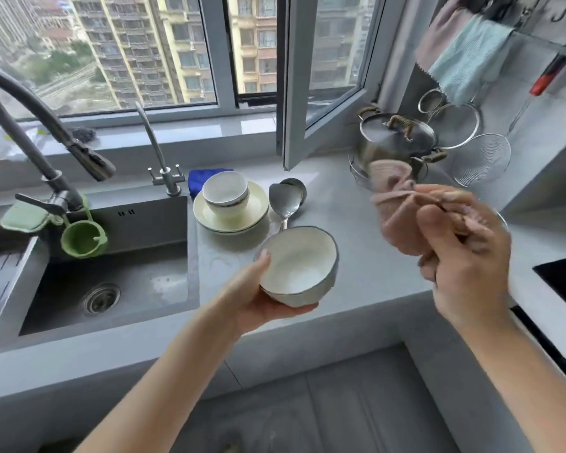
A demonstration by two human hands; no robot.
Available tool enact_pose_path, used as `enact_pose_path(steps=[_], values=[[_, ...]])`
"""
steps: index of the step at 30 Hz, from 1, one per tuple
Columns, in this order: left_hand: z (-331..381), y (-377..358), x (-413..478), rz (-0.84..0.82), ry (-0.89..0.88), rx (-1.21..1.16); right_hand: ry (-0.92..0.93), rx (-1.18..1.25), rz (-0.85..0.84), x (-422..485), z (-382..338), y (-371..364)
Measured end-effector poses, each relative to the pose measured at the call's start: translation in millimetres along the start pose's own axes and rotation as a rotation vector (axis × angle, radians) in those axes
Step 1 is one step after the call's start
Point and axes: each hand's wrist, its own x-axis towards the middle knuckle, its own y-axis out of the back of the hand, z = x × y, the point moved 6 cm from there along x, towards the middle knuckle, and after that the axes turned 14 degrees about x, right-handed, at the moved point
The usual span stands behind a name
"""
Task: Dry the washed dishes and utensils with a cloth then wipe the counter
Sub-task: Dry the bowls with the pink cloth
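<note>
The left hand cups a bowl from below, thumb on its rim, above the counter's near edge. To its right, the raised right hand clutches a blurred pink cloth. Farther back, bowls sit stacked on plates, with spoons just right of them.

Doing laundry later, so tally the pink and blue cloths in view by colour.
Pink: 2, held pink cloth, hanging pink cloth
Light blue: 1, light blue cloth
Dark blue: 1, dark blue cloth
Total: 4
</note>
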Motion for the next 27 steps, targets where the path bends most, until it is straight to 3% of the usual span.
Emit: enact_pose_path(steps=[3, 6, 9, 15, 18, 23, 27], values=[[-2, -29, -13, 0.060, -0.102, 0.035, -0.092, -0.048, -0.026, -48, 27, -13], [-16, -57, -18, 0.055, -0.164, 0.313, 0.026, -0.260, -0.084, -80, 42, -32], [-31, -55, -24, 0.042, -0.114, 0.493, -0.027, -0.215, 0.003, -72, 21, -27], [-42, -41, -42, -0.006, -0.095, 0.917, -0.692, -0.087, 0.014, -69, 10, -16], [-55, -41, -52, -0.014, -0.106, 0.967, -0.891, -0.009, 0.179, -96, 11, -7], [-82, -62, -70, 0.042, -0.273, 0.958, -0.770, 0.116, 0.440, -148, -9, 13], [-118, -92, -85, 0.036, -0.301, 0.729, -0.530, 0.331, 0.662, -194, -35, 23]])
